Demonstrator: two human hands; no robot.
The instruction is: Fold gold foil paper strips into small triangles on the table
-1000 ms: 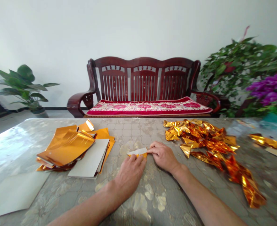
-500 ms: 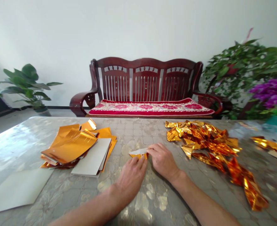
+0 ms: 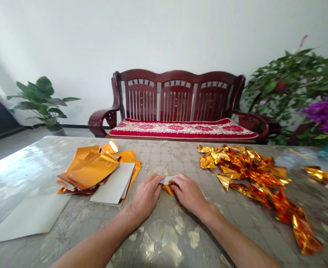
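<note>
My left hand (image 3: 145, 195) and my right hand (image 3: 188, 192) meet at the middle of the table, fingers curled and pinching a small folded piece of gold foil paper (image 3: 168, 185) with a white underside. Most of the piece is covered by my fingers. A stack of flat gold and white sheets (image 3: 97, 173) lies to the left of my left hand. A heap of folded, crinkled gold foil pieces (image 3: 250, 171) lies to the right of my right hand.
The table (image 3: 164, 238) has a glossy patterned cover. One white sheet (image 3: 30, 219) lies near the left front. More gold foil (image 3: 322, 175) sits far right. Behind stand a red wooden bench (image 3: 177, 108), a potted plant (image 3: 44, 102) and flowering plants (image 3: 306, 89).
Both hands have closed in over the small foil piece, which is now folded smaller and mostly hidden. The camera view has shifted slightly left and down.
</note>
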